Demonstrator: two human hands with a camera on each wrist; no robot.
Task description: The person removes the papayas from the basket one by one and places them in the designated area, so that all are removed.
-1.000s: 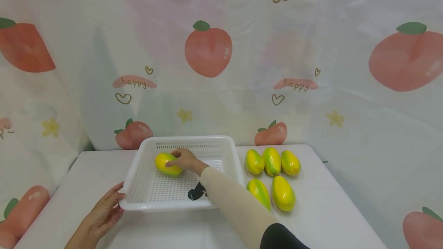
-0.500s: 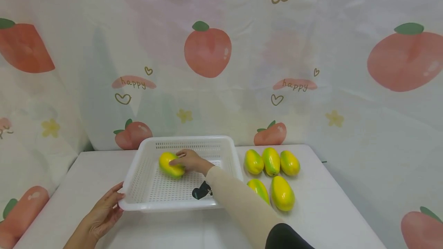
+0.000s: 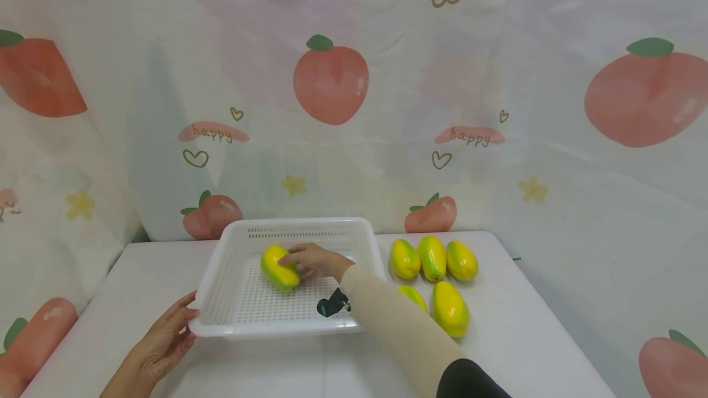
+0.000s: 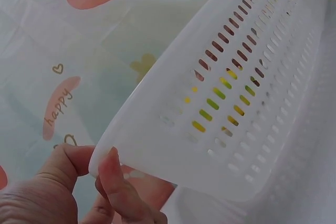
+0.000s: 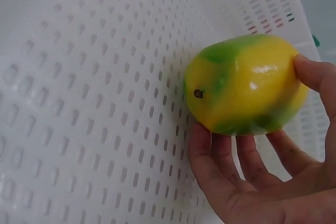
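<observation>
A white plastic basket [image 3: 260, 331] with slotted walls stands on the table. At its near left corner my left hand [image 3: 168, 339] pinches the rim between thumb and fingers; the left wrist view shows this grip on the basket [image 4: 173, 145] up close. Inside, my right hand [image 3: 318, 261] holds a yellow-green papaya [image 3: 278, 268]. In the right wrist view, the thumb lies on one side of the papaya [image 5: 247, 85] and the fingers on the other. The papaya's small brown stem end faces that camera. Whether it touches the basket floor I cannot tell.
Right of the basket, several papayas sit on the white table [image 3: 525, 336]: a back row with a middle papaya [image 3: 432, 258], and a front pair with one papaya [image 3: 450, 309] fully seen, the other partly behind my right sleeve [image 3: 398, 324]. A fruit-patterned cloth [image 3: 365, 164] hangs behind.
My right hand has shifted the papaya to the right and slightly nearer inside the basket, turning it a little. My left hand keeps its place on the rim.
</observation>
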